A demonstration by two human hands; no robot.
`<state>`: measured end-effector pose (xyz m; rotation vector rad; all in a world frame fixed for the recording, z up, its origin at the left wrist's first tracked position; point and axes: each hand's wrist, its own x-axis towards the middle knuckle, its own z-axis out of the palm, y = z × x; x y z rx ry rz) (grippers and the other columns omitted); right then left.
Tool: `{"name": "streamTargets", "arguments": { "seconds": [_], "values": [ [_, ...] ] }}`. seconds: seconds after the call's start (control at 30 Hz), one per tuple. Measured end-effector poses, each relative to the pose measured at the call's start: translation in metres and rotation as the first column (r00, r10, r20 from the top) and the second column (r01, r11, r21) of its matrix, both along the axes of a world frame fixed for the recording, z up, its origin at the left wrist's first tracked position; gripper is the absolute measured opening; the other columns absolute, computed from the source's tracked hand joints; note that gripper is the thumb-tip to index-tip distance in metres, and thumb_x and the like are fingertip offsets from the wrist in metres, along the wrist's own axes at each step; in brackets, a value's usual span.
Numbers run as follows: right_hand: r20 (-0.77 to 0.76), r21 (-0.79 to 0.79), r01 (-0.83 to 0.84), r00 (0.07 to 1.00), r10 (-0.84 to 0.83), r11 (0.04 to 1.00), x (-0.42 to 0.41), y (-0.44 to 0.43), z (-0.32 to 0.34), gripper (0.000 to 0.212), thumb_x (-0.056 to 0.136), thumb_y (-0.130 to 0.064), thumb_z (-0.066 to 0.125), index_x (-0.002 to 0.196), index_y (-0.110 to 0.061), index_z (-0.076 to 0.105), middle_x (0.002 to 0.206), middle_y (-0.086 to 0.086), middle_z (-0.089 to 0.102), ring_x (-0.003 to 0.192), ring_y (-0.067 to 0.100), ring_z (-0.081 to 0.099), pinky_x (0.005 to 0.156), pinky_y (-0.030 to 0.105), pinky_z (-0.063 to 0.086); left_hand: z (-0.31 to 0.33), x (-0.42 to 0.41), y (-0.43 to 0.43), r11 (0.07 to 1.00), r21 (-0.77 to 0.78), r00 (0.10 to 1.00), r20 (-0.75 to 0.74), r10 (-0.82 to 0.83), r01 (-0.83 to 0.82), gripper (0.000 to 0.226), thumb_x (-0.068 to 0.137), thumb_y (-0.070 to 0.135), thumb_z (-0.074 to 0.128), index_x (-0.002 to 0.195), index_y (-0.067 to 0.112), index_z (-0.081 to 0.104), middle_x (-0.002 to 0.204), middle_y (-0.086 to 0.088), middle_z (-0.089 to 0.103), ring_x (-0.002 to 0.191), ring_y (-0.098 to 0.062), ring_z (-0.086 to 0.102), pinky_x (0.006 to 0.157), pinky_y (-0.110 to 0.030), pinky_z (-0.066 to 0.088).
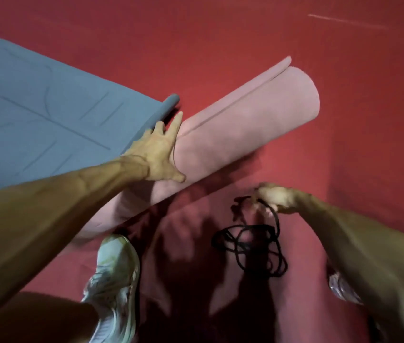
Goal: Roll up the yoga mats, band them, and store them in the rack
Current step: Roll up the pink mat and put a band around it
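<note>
Left forearm and right forearm come in from the lower corners. On the left hand (157,154) the fingers (177,125) are straight and spread, the palm pressing flat on the rolled pink mat (245,134) and gripping nothing. The right hand (273,198) has its fingers curled round a tangle of black bands (248,246), probably elastic loops, though blur hides the detail; they hang down from the fist. The pink mat lies slantwise on the red floor (220,33), its loose flap on top. Just beside the left fingertips, a grey mat (35,115) lies mostly flat with its near end curled. A pale shoe (114,276) stands below the roll.
</note>
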<state>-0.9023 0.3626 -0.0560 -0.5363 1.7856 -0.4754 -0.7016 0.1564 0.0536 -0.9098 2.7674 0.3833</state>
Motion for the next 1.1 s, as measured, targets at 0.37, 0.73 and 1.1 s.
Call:
{"name": "streamTargets", "arguments": {
  "seconds": [0.37, 0.73, 1.1],
  "values": [
    [0.465, -0.422, 0.437, 0.857, -0.224, 0.795, 0.082, -0.118, 0.159, 0.042, 0.095, -0.044, 0.049, 0.12, -0.011, 0.05, 0.123, 0.015, 0.059, 0.093, 0.032, 0.069, 0.075, 0.043, 0.058, 0.119, 0.124, -0.058, 0.964, -0.035, 0.933, -0.262, 0.247, -0.265, 0.146, 0.048, 0.06, 0.086, 0.151, 0.023, -0.011, 0.145, -0.018, 0.03, 0.13, -0.039, 0.04, 0.107, -0.047, 0.036],
    [0.313, -0.793, 0.144, 0.93, 0.193, 0.592, 0.312, -0.247, 0.278, 0.072, 0.057, -0.059, 0.082, 0.111, -0.015, 0.064, 0.116, 0.001, 0.07, 0.111, 0.021, 0.064, 0.096, 0.05, 0.05, 0.167, 0.332, -0.063, 0.814, 0.005, 0.732, -0.434, 0.525, -0.581, 0.136, 0.043, 0.055, 0.087, 0.148, 0.034, 0.003, 0.13, -0.015, 0.037, 0.117, -0.038, 0.048, 0.099, -0.049, 0.043],
    [-0.181, -0.811, -0.357, 0.907, 0.381, 0.464, 0.494, -0.279, 0.264, 0.106, 0.032, -0.06, 0.091, 0.123, -0.022, 0.054, 0.111, -0.013, 0.07, 0.1, 0.004, 0.066, 0.088, 0.033, 0.054, 0.129, 0.47, -0.016, 0.571, 0.287, 0.438, -0.415, 0.798, -0.769, 0.108, 0.068, 0.041, 0.079, 0.14, -0.002, 0.011, 0.141, -0.016, 0.029, 0.122, -0.029, 0.048, 0.099, -0.039, 0.045]
  ]
}}
